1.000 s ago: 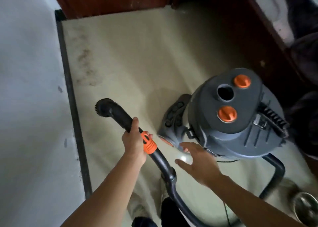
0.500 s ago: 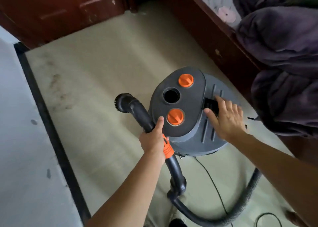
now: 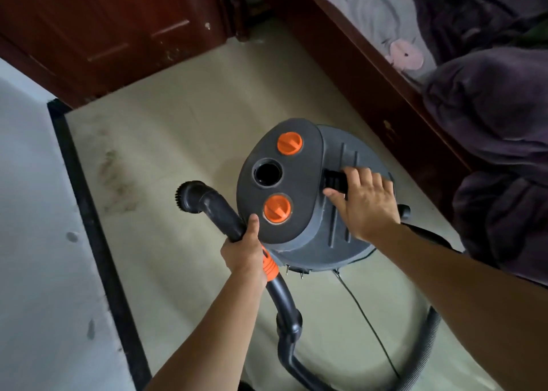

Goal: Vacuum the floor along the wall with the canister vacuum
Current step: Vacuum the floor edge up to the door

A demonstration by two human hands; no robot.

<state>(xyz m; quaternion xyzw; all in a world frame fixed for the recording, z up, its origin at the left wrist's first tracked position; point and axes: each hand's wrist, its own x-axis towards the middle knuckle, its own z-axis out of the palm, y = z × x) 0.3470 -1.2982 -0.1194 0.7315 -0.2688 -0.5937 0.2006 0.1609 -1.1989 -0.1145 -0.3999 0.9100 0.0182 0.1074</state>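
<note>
Head view: the left grip [image 3: 246, 257] is clamped round the black wand [image 3: 219, 212] behind its brush nozzle [image 3: 189, 195]. The right grip [image 3: 364, 203] curls over the carry handle [image 3: 333, 180] of the canister vacuum [image 3: 296, 165], which stands mid-floor (apart from the wall [image 3: 29, 212]). Shift the canister gently, minding the hose [image 3: 427, 346], then lower the nozzle onto the smudges [image 3: 115, 180] beside the black skirting [image 3: 89, 212].

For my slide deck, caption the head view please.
Left hand grips the hose wand; right hand grips the canister vacuum by its handle.

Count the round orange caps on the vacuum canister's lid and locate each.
2. One orange cap at the far end of the lid, another nearer, beside the left hand; none looks hidden.
</note>
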